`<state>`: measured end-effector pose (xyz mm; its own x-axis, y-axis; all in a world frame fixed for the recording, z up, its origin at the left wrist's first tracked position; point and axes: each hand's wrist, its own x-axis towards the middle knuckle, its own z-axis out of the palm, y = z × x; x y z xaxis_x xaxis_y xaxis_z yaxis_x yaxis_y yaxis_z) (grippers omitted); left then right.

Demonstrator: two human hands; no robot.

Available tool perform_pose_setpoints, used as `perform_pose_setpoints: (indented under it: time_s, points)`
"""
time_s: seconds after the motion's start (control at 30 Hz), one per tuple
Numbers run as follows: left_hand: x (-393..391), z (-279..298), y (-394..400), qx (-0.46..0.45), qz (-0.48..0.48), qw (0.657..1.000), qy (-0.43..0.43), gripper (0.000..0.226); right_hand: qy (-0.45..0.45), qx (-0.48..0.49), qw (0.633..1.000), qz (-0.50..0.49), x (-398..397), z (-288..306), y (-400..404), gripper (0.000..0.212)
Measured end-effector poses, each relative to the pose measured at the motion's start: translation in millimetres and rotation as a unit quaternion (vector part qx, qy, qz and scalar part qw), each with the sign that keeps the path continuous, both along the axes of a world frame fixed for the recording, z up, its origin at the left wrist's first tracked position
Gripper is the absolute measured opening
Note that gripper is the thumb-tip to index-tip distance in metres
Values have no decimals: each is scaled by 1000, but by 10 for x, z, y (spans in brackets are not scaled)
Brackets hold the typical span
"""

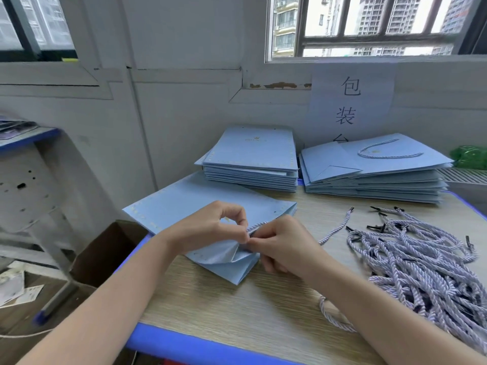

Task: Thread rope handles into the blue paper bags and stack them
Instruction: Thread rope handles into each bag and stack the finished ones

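A flat blue paper bag lies across the table's left part, its open top edge turned toward me. My left hand pinches that lifted edge with curled fingers. My right hand pinches a pale twisted rope where it meets the bag's edge; the rope's other end trails off to the right. A heap of loose rope handles with black tips covers the table's right side. At the back stand a stack of bags without handles and a stack with rope handles.
The wooden table has a blue rim. A brown cardboard box sits on the floor at the left, beside a metal stand. A green object lies at the far right by the wall, under a paper sign.
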<state>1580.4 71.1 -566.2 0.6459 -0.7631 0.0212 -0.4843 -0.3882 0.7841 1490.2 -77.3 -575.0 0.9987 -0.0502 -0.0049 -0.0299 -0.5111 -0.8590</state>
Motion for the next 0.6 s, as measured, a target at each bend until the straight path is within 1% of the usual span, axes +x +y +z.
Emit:
perform_pose_setpoints:
  time_s: [0.1,0.17,0.23,0.3,0.33,0.4,0.47,0.53,0.6]
  points:
    - [29,-19,-7,-1,6,1000,-6,25,-2,10,1000,-27,36,-16,-13,35]
    - [51,-39,-14,-11,4,1000,-4,28,-9,4,1000,-21,51,7,-58,28]
    - [63,-53,-24,-11,9,1000,-13,37,-5,-19,1000,1,47,63,-131,20]
    - [58,-72,-35,24,12,999,-40,49,9,-51,998,27,23,152,-250,19]
    - [49,-86,-36,47,6,997,-53,56,8,-62,998,25,8,202,-342,21]
    - [35,-119,-36,87,-5,993,-78,70,-12,-66,998,-13,-20,291,-578,22]
    - [44,-131,-71,125,4,985,-117,76,-27,-46,997,-57,-45,352,-787,16]
    - [104,-93,-169,168,27,972,-164,73,-31,-27,995,-87,-53,363,-912,15]
    - [200,-56,-295,178,49,966,-180,57,-24,-21,995,-100,-45,341,-970,20]
